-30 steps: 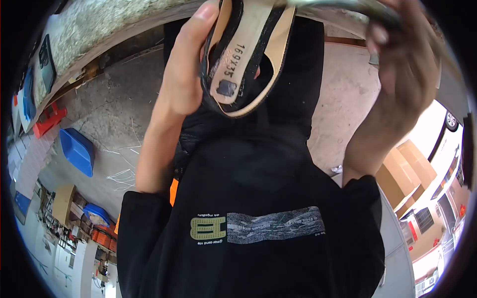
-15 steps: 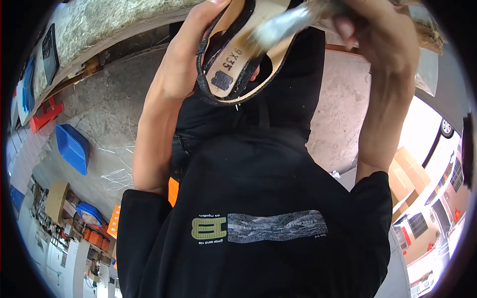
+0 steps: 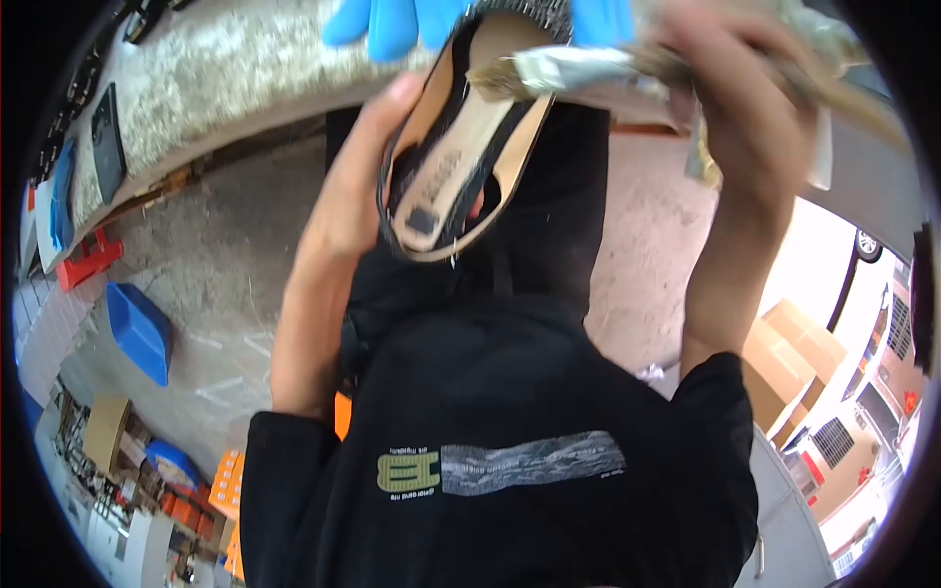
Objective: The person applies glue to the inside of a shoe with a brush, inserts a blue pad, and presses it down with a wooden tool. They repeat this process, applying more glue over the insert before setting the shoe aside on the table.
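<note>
My left hand [image 3: 358, 186] grips an open-heeled shoe [image 3: 431, 186] with a dark textured edge and a beige insole bearing printed marks. The thumb lies along the shoe's outer side, and a fingertip shows through the side gap. In my right hand [image 3: 750, 98], blurred by motion, is a paintbrush [image 3: 578, 69] with a silvery wrapped neck and a long wooden handle. Its brown bristles overlap the insole towards the toe end. Blue glove fingers [image 3: 392, 24] show behind the toe at the top edge.
A rough, pale-crusted bench [image 3: 225, 78] spans the top, with a dark phone-like slab [image 3: 108, 142] on it. On the concrete floor at left are a blue scoop-like tray [image 3: 137, 333] and a red stool [image 3: 90, 260]. Cardboard boxes [image 3: 784, 363] stand at right.
The brush has moved from the middle of the insole towards the toe. The shoe sits lower in the picture, and the blue glove fingers have come into view as the camera tilted.
</note>
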Demonstrator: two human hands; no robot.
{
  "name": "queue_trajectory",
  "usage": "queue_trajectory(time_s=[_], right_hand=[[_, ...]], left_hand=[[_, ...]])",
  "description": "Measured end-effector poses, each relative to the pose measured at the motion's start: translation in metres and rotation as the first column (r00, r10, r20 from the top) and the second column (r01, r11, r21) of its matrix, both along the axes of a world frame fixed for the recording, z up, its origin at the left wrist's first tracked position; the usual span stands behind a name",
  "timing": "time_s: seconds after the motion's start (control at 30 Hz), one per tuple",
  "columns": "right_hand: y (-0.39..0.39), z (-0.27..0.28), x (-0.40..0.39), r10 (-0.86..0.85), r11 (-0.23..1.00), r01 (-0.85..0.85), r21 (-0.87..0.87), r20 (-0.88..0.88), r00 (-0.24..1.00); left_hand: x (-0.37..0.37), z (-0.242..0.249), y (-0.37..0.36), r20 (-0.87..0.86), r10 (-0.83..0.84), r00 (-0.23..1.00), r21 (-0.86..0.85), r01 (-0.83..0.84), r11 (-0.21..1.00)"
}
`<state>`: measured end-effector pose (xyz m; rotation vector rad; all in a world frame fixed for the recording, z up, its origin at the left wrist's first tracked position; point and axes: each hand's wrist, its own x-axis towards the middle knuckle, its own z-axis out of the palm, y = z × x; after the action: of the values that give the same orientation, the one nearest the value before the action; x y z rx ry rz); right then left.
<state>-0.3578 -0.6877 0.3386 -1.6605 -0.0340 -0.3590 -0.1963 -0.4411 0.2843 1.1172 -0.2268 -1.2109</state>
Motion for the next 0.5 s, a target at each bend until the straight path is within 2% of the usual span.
queue_trajectory(time_s=[0.07,0.1,0.17,0.2,0.23,0.27,0.3,0.33,0.4,0.43,0.5], right_hand=[[0.003,0.054,-0.016,-0.297,0.939,0.322,-0.12,0.191,0.936],[0.009,0.075,-0.014,-0.634,0.676,0.7,-0.229,0.304,0.711],[-0.007,0.089,-0.016,-0.826,0.41,0.8,-0.437,0.194,0.53],[0.001,0.092,0.001,-0.919,0.393,0.777,-0.493,-0.172,0.356],[0.004,0.085,0.02,-0.922,0.387,0.706,-0.593,-0.242,0.302],[0.011,0.061,0.039,-0.839,0.309,0.437,-0.844,-0.025,0.544],[0.015,0.048,0.059,-0.828,0.459,0.384,-0.801,-0.23,0.511],[0.006,0.042,0.077,-0.835,0.482,0.29,-0.827,-0.335,0.436],[-0.03,0.005,0.087,-0.871,0.446,0.342,-0.827,-0.312,0.38],[-0.031,-0.002,0.086,-0.865,0.457,0.333,-0.825,-0.324,0.384],[-0.032,-0.016,0.084,-0.862,0.456,0.338,-0.823,-0.315,0.397]], left_hand=[[0.0,0.0,0.002,0.071,0.029,0.997,-0.063,-0.025,0.998],[0.009,-0.01,0.017,-0.128,-0.097,0.987,-0.189,0.071,0.979],[0.0,-0.011,0.038,-0.325,0.099,0.94,-0.088,-0.134,0.987],[0.0,-0.017,0.041,-0.251,0.05,0.967,-0.183,-0.098,0.978],[0.0,-0.023,0.043,-0.173,0.009,0.985,-0.272,-0.056,0.961],[-0.005,-0.025,0.041,-0.153,-0.003,0.988,-0.293,-0.042,0.955],[-0.014,-0.025,0.038,-0.253,0.012,0.967,-0.284,-0.086,0.955],[-0.023,-0.027,0.034,-0.354,0.026,0.935,-0.265,-0.127,0.956],[-0.036,-0.033,0.023,-0.245,-0.066,0.967,-0.291,-0.009,0.957],[-0.044,-0.03,0.013,-0.255,-0.039,0.966,-0.242,-0.025,0.97],[-0.048,-0.051,0.002,-0.223,-0.125,0.967,-0.22,0.075,0.973]])
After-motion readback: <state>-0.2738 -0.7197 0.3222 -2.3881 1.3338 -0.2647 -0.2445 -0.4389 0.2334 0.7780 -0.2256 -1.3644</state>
